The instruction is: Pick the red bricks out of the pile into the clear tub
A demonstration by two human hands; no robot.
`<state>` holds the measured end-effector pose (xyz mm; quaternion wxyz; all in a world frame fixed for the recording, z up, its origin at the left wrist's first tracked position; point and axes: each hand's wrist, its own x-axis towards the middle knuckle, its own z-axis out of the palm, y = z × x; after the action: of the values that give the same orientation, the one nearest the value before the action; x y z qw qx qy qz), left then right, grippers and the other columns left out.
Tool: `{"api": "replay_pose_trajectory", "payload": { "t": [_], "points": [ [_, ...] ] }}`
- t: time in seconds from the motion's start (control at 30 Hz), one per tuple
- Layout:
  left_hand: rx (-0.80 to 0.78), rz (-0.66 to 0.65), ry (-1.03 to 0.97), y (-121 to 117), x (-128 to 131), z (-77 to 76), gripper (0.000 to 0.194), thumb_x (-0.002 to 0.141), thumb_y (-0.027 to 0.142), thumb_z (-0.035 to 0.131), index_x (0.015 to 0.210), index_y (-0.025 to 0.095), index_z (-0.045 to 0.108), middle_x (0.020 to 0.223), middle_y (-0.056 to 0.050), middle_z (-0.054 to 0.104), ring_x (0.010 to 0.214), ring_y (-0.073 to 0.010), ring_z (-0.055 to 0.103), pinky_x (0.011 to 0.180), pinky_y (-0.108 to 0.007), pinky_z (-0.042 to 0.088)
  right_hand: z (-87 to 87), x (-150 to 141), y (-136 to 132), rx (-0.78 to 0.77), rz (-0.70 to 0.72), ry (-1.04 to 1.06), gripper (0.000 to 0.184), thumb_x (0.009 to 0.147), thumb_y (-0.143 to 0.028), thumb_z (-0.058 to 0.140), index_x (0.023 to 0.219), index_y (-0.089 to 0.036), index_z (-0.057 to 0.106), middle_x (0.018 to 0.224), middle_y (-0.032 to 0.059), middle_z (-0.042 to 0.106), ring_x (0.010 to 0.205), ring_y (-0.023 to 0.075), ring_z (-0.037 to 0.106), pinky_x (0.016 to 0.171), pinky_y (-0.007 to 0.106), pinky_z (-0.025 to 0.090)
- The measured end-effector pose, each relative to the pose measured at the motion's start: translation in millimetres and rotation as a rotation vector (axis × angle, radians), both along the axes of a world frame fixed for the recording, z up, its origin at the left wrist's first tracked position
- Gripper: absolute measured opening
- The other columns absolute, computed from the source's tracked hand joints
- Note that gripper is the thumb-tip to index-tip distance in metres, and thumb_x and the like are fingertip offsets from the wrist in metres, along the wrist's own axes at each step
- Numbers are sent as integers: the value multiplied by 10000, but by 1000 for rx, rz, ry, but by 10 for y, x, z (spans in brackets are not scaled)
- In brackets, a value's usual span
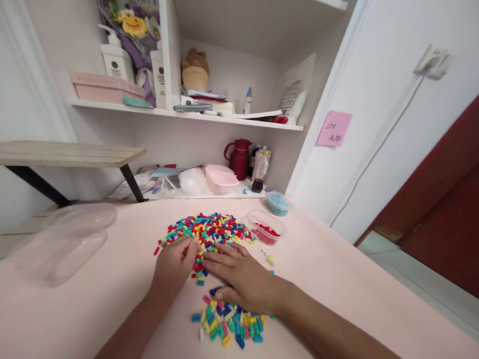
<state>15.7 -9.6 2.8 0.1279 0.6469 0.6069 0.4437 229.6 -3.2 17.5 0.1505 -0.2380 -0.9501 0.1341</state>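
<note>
A big pile of small coloured plastic bricks (213, 227) lies in the middle of the table. At its near left edge is my left hand (174, 262), its fingers curled closed; what they hold, if anything, is hidden. My right hand (243, 276) lies flat on the near side of the pile, fingers stretched out over some bricks. A smaller, looser group of bricks (234, 321) is spread below my right palm. Right of the big pile stands a clear plastic tub (279, 227) with red bricks (267, 230) in it.
Behind that tub is another one with light-blue pieces (278, 203). Two clear empty containers (60, 254) lie at the left, near a wooden stand (71, 153). A pink bowl (220, 178), a red jug (239, 158) and a bottle (261, 172) stand at the back, under shelves.
</note>
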Motion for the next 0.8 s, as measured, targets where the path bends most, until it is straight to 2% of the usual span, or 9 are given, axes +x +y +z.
{"api": "replay_pose_trajectory", "payload": {
  "t": [0.07, 0.13, 0.27, 0.33, 0.43, 0.57, 0.7, 0.8],
  "points": [
    [-9, -22, -15, -1, 0, 8, 385, 841, 476, 449, 664, 213, 669, 554, 5, 623, 550, -154, 571, 549, -246, 415, 17, 63, 31, -12, -19, 57, 403, 973, -424, 484, 1350, -293, 539, 1393, 44, 560, 1324, 262, 431, 1126, 457, 270],
    [-40, 27, -116, 3, -19, 6, 393, 840, 498, 454, 704, 208, 682, 534, 8, 614, 537, -157, 573, 536, -247, 417, 41, 159, 75, -52, -56, 178, 310, 1005, -355, 422, 1189, -270, 657, 1264, 44, 649, 1204, 216, 539, 1073, 401, 352],
    [-113, 229, -420, 32, -105, -27, 415, 820, 548, 478, 769, 190, 681, 527, 4, 626, 530, -170, 582, 517, -253, 433, 35, 331, 181, -130, -193, 462, 312, 1008, -320, 406, 1137, -249, 681, 1189, 67, 663, 1131, 197, 584, 994, 361, 447],
    [-119, 309, -533, 54, -148, -40, 408, 802, 549, 502, 770, 181, 675, 533, -3, 635, 545, -177, 593, 527, -257, 448, -6, 367, 226, -124, -280, 516, 287, 992, -300, 439, 1141, -249, 680, 1142, 76, 664, 1092, 203, 596, 973, 368, 466],
    [-113, 352, -609, 79, -176, -39, 372, 783, 515, 533, 751, 172, 673, 526, -6, 634, 554, -178, 597, 561, -265, 468, -83, 366, 258, -123, -348, 453, 288, 967, -239, 458, 1157, -243, 675, 1137, 86, 638, 1065, 207, 595, 957, 375, 481],
    [-135, 327, -605, 85, -160, -27, 358, 761, 511, 552, 746, 176, 677, 506, 0, 623, 548, -178, 590, 556, -267, 469, -147, 344, 256, -135, -319, 333, 335, 943, -187, 471, 1224, -253, 641, 1241, 87, 580, 1113, 208, 567, 982, 368, 475],
    [-155, 325, -605, 73, -142, -4, 360, 749, 519, 549, 733, 181, 672, 499, 2, 619, 541, -176, 583, 537, -261, 459, -170, 348, 261, -114, -335, 314, 389, 940, -159, 448, 1280, -271, 602, 1302, 86, 537, 1149, 209, 547, 987, 366, 472],
    [-163, 339, -593, 59, -140, 27, 349, 745, 504, 543, 721, 180, 669, 497, 1, 618, 538, -177, 583, 550, -268, 463, -182, 357, 277, -90, -364, 319, 392, 921, -138, 461, 1262, -262, 609, 1259, 88, 564, 1115, 209, 561, 964, 361, 482]
  ]
}}
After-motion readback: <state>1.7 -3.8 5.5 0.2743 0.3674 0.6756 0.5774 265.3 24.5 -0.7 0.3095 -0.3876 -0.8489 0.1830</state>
